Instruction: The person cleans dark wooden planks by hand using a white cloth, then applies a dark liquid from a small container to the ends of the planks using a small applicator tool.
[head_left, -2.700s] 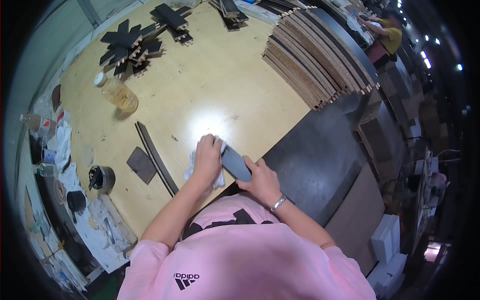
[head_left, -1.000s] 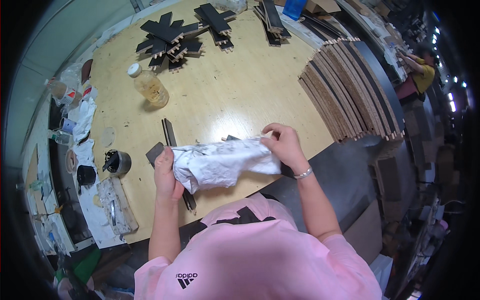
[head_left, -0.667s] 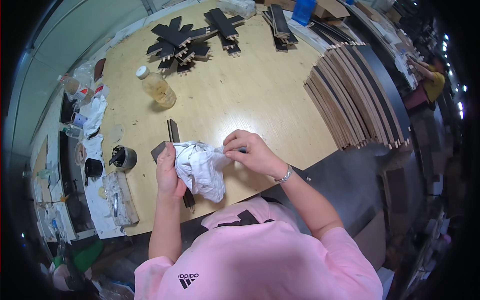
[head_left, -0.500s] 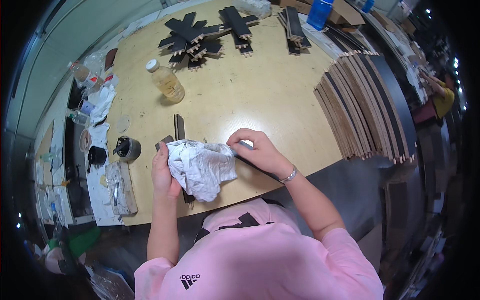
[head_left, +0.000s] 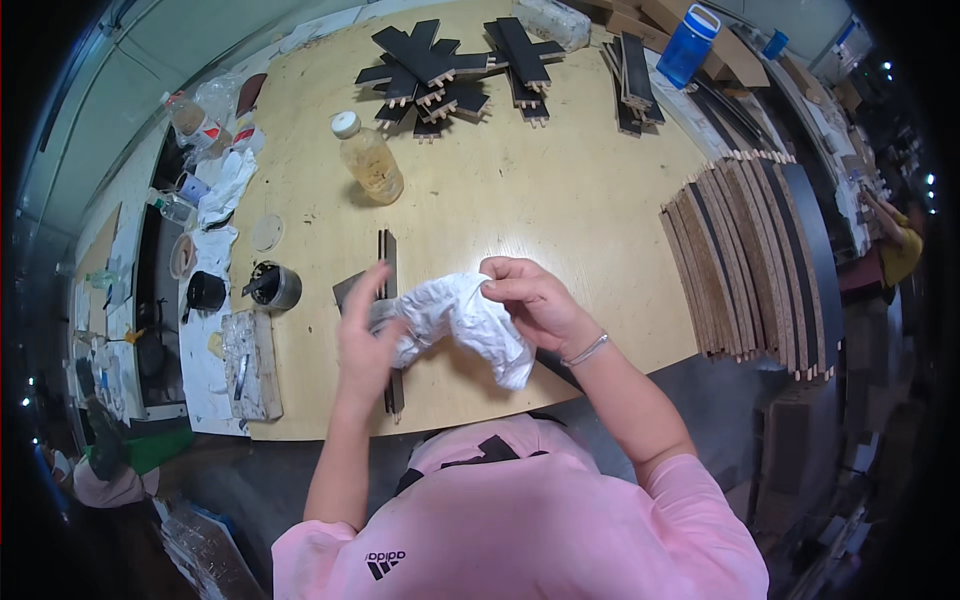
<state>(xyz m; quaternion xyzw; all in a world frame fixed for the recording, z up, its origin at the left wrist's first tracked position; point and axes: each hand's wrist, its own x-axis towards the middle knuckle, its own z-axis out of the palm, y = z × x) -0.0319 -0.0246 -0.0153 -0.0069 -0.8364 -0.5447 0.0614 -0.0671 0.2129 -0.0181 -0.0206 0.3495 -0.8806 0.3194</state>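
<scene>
A crumpled white cloth [head_left: 465,325] hangs over the near part of the table, pinched at its upper right by my right hand [head_left: 538,308]. My left hand [head_left: 365,345] is at the cloth's left end, smeared by motion, with thumb and fingers apart; it appears not to grip the cloth. Narrow dark strips [head_left: 391,255] stretch from beyond the cloth down to the table's near edge, partly hidden by cloth and hand. Beside my left fingers a dark board piece [head_left: 347,288] shows. Another dark board [head_left: 556,368] is partly covered by my right forearm.
Dark boards with wooden dowels lie in a crisscross pile [head_left: 415,65] at the back. A stack of boards [head_left: 750,265] stands on the right. A capped bottle of yellowish liquid [head_left: 370,165], a dark-stained cup [head_left: 273,287] and a stained block [head_left: 250,365] stand left; a blue bottle [head_left: 688,48] is back right.
My left hand has loosened from the cloth and the dark piece, its fingers now spread. The right hand has drawn the cloth to the right. The whole view has shifted slightly.
</scene>
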